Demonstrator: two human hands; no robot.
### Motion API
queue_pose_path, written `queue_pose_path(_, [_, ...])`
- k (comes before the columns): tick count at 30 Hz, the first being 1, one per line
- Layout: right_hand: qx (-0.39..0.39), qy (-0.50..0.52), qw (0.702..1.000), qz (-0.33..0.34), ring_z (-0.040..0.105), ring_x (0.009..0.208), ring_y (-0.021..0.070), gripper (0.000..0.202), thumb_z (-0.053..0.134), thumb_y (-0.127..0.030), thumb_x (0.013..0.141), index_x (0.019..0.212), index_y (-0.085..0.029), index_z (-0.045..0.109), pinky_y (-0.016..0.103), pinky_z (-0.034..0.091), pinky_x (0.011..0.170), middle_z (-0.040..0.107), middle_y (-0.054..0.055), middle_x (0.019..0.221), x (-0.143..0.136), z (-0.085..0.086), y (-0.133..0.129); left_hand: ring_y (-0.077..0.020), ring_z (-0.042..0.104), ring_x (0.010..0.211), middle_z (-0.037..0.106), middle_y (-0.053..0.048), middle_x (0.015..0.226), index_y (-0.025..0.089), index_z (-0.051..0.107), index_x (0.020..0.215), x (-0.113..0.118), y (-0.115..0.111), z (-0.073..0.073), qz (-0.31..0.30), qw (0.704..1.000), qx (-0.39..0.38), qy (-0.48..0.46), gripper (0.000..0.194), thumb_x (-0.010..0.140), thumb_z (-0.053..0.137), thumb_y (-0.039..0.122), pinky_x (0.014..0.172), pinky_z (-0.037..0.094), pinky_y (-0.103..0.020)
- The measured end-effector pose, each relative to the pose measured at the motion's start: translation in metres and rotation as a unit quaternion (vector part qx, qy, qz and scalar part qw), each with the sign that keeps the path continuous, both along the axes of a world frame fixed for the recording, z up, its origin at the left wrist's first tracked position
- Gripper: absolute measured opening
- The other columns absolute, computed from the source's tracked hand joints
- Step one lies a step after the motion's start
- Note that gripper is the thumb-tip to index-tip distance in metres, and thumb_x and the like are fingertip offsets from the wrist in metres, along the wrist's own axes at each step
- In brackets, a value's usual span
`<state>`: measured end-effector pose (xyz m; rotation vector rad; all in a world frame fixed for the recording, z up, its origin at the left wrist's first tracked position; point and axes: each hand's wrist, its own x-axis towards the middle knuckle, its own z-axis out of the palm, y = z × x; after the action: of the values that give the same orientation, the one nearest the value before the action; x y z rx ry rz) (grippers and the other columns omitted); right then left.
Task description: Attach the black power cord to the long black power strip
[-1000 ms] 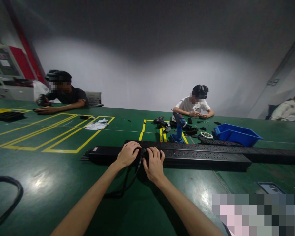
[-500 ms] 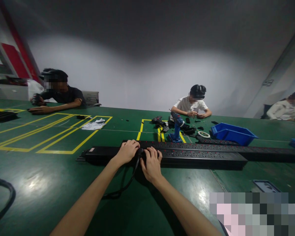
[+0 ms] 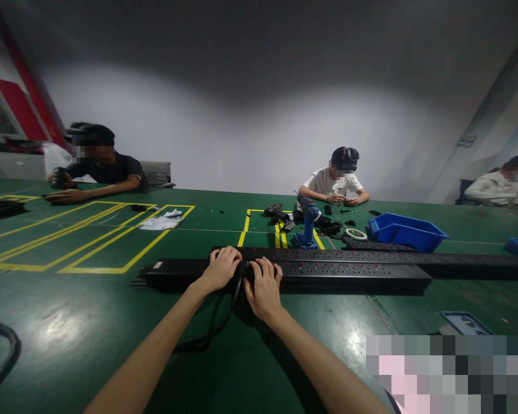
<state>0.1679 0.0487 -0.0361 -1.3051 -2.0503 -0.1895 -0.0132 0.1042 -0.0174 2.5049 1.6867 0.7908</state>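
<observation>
A long black power strip [image 3: 349, 273] lies crosswise on the green table, with rows of sockets and small red marks along its top. My left hand [image 3: 223, 267] is closed over it, fingers curled across the top. Just right of that, my right hand [image 3: 264, 284] grips the same strip with bent fingers. Between the two hands sits a black plug [image 3: 244, 267], its cord [image 3: 232, 310] dropping toward me and bending left along the table. Whether my thumbs touch the plug is hard to see. Behind lies a second black power strip [image 3: 466, 264], reaching far right.
A blue cordless drill [image 3: 307, 221] stands behind the strips, near a blue bin [image 3: 408, 231] and a roll of tape [image 3: 355, 234]. White papers [image 3: 160, 221] lie within yellow lines. A thick cable [image 3: 8, 345] curves at left. Several people sit across the table.
The whole view has shifted slightly. Both my hands stay on the power strip around the plug, with hardly any visible movement.
</observation>
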Motion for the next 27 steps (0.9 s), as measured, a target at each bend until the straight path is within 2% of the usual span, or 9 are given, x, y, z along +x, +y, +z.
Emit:
queue_pose_path(8, [-0.010,0.003,1.000,0.006,0.031,0.135,0.0268,0.045,0.047,-0.033,0.092,0.135,-0.022,0.044,0.049,0.015,0.111,0.048,0.011,0.136,0.001,0.001,-0.001,-0.0219,0.052,0.107,0.061,-0.005,0.107,0.024,0.058,0.098,-0.004,-0.006,0.001,-0.030,0.999,0.025,0.015,0.027,0.086,0.036,0.015,0.104,0.031,-0.043])
queue_pose_path(16, [-0.011,0.010,1.000,0.009,0.031,0.135,0.0268,0.045,0.049,-0.033,0.091,0.135,-0.023,0.045,0.049,0.016,0.111,0.048,0.011,0.135,0.001,0.001,-0.001,-0.0193,0.057,0.106,0.065,-0.002,0.110,0.026,0.064,0.101,-0.017,-0.003,0.012,-0.084,0.996,-0.002,-0.005,0.028,0.087,0.040,0.022,0.101,0.038,-0.037])
queue_pose_path(23, [-0.004,0.008,1.000,0.009,0.031,0.134,0.0271,0.046,0.050,-0.032,0.091,0.135,-0.022,0.045,0.049,0.015,0.110,0.048,0.011,0.135,0.000,0.003,-0.001,-0.0208,0.056,0.111,0.065,-0.002,0.115,0.026,0.065,0.103,-0.017,-0.004,0.008,-0.080,0.997,0.017,-0.010,0.031,0.086,0.040,0.021,0.105,0.037,-0.040])
queue_pose_path(27, [0.006,0.015,1.000,0.013,0.031,0.134,0.0272,0.047,0.051,-0.033,0.091,0.136,-0.022,0.044,0.050,0.013,0.111,0.048,0.012,0.136,-0.001,0.010,0.001,-0.0203,0.056,0.111,0.065,-0.001,0.115,0.025,0.065,0.103,-0.016,-0.004,0.005,-0.080,0.996,0.033,-0.004,0.031,0.086,0.040,0.019,0.105,0.037,-0.041])
